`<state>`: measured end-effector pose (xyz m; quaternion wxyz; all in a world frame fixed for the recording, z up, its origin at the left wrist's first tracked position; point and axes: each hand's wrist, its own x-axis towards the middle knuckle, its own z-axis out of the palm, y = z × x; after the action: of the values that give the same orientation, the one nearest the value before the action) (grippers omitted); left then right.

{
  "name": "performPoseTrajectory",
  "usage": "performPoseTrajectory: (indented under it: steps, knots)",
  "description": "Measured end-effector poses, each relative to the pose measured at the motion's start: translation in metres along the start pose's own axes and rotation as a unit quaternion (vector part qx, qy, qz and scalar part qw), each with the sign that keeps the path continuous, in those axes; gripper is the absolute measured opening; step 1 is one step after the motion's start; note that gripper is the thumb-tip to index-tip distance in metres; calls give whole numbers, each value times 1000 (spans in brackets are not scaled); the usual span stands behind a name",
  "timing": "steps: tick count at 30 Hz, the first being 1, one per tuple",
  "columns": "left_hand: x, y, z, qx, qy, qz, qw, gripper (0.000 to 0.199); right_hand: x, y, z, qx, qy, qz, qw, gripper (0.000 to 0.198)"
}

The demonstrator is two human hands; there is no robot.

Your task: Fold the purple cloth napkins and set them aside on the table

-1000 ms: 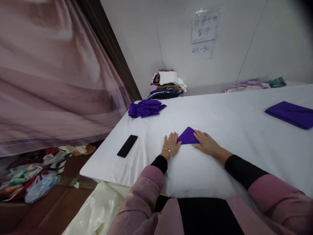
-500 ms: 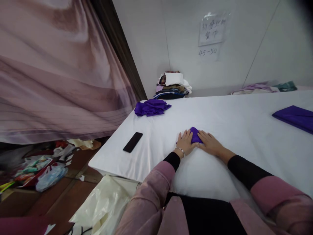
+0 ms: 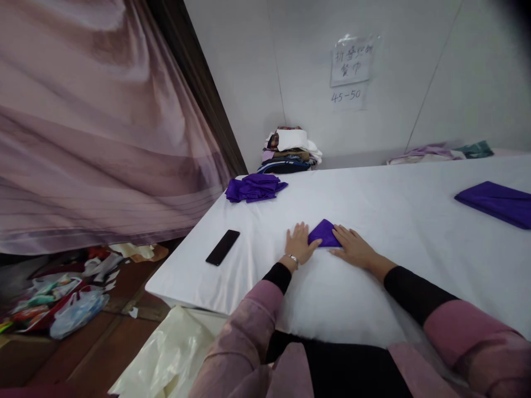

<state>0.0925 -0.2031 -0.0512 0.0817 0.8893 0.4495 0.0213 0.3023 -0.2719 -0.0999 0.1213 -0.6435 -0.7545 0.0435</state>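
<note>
A purple cloth napkin, folded into a triangle, lies on the white-covered table in front of me. My left hand rests at its left corner, fingers stretched out over the tablecloth and thumb on the napkin's lower edge. On the other side my right hand lies flat, its fingertips over the right corner of the napkin. Neither hand grips anything.
A crumpled heap of purple cloth sits at the table's far left corner. Nearer is a black phone. Folded purple cloth lies at the right. Stacked clothes stand by the wall, beneath a paper sign.
My left hand has slid left off most of the napkin, so more of the purple triangle shows. My right hand has barely moved. The whole view has shifted slightly.
</note>
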Motion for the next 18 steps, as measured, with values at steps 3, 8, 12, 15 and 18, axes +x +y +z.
performPoseTrajectory:
  steps: [3, 8, 12, 15, 18]
  knots:
    - [26, 29, 4, -5, 11, 110, 994, 68, 0, -4, -4, -1, -8, 8, 1000, 81]
    - [45, 44, 17, -5, -33, 122, 992, 69, 2, -6, -9, 0, -30, 11, 999, 80]
    - [45, 38, 23, 2, -26, 123, 992, 70, -6, 1, -8, 3, -18, 2, 1000, 80]
    - [46, 37, 24, 6, -22, 121, 992, 73, -19, 11, -8, 1, -12, -9, 1000, 78]
    - [47, 37, 24, 0, -22, 119, 993, 77, -33, 18, -11, -2, -25, -6, 1000, 76]
